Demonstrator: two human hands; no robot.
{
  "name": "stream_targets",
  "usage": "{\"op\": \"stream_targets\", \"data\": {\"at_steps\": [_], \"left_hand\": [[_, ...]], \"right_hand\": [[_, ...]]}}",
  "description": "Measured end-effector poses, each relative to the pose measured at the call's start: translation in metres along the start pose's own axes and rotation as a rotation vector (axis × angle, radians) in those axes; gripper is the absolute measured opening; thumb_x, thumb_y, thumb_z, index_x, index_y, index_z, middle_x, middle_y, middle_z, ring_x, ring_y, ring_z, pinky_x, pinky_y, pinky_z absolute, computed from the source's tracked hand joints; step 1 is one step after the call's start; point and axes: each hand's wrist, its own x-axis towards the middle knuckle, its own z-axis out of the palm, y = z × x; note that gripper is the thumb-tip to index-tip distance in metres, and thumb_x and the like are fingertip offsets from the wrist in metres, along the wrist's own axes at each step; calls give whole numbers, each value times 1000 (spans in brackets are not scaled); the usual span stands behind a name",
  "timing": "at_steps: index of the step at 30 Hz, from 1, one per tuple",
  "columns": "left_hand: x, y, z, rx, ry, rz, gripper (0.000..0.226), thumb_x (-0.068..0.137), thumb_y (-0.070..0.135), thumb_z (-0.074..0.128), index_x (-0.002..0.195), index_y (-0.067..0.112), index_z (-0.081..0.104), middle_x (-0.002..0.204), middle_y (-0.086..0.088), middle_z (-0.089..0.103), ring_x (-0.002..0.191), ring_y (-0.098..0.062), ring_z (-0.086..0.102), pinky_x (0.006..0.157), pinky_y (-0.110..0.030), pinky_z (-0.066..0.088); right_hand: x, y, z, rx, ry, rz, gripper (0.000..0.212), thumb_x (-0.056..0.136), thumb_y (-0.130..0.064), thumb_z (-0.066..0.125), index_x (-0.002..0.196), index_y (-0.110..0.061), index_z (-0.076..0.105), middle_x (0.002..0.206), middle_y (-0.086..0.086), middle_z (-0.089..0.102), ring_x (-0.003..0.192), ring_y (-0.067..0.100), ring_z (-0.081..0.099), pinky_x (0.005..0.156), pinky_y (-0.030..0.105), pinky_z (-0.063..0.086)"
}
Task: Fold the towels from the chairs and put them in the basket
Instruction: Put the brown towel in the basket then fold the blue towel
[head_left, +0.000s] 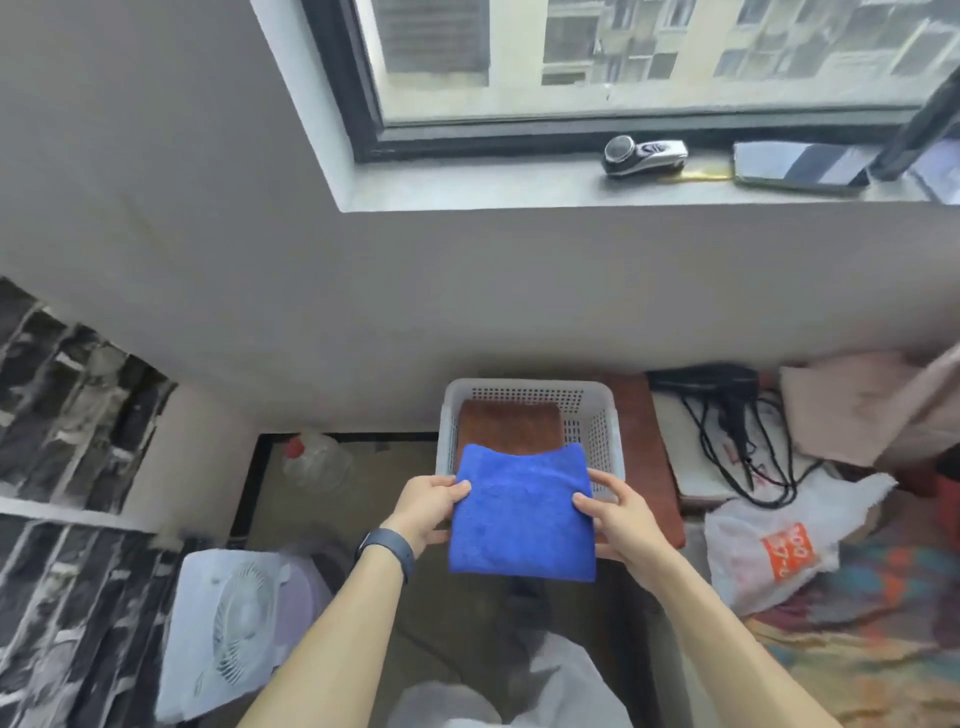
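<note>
A folded blue towel (522, 512) is held flat between both my hands, just over the near rim of a white perforated basket (602, 415). My left hand (426, 506) grips the towel's left edge, and my right hand (621, 512) grips its right edge. Inside the basket lies a folded brown towel (509, 426), its near part hidden by the blue one. The basket rests on a reddish-brown stool (649, 457) against the wall.
A white fan (228, 629) stands at lower left beside a plastic jug (314, 460). To the right lie black cables (737, 431), a plastic bag (774, 545), pink cloth (857, 410) and a patterned bedcover (883, 649). A phone (800, 167) sits on the windowsill.
</note>
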Motion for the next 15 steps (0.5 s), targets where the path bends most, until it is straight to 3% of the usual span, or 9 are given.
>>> {"op": "stream_targets", "data": {"at_steps": [4, 7, 10, 13, 15], "left_hand": [[53, 36, 16, -76, 68, -24, 33, 96, 11, 62, 127, 1, 60, 118, -14, 70, 86, -17, 73, 60, -29, 57], [92, 53, 22, -93, 119, -28, 31, 97, 6, 58, 128, 1, 61, 113, -13, 71, 95, -26, 70, 77, -39, 59], [122, 64, 26, 28, 166, -19, 35, 97, 6, 55, 131, 6, 61, 115, -9, 70, 105, -28, 68, 95, -49, 55], [138, 68, 27, 224, 196, 10, 39, 96, 13, 56, 135, 12, 59, 124, -5, 67, 108, -23, 64, 98, -37, 51], [145, 65, 29, 390, 216, 20, 38, 98, 17, 54, 136, 14, 57, 127, -4, 65, 113, -24, 61, 93, -27, 47]], "right_hand": [[64, -30, 3, -57, 25, -6, 34, 95, -19, 67, 126, -30, 58, 103, 0, 75, 81, 9, 75, 57, 26, 57], [108, -42, 8, -72, 24, 4, 34, 97, -20, 65, 128, -31, 56, 105, 2, 73, 83, 12, 75, 58, 29, 58], [145, -43, 11, -91, 22, 32, 35, 98, -21, 64, 129, -34, 53, 109, 5, 72, 89, 21, 75, 65, 41, 62], [169, -38, 14, -136, 35, 71, 36, 98, -22, 63, 130, -34, 52, 110, 5, 72, 92, 25, 73, 73, 48, 63], [177, -33, 16, -166, 27, 96, 35, 98, -22, 62, 128, -35, 50, 113, 4, 71, 97, 26, 71, 81, 51, 61]]}}
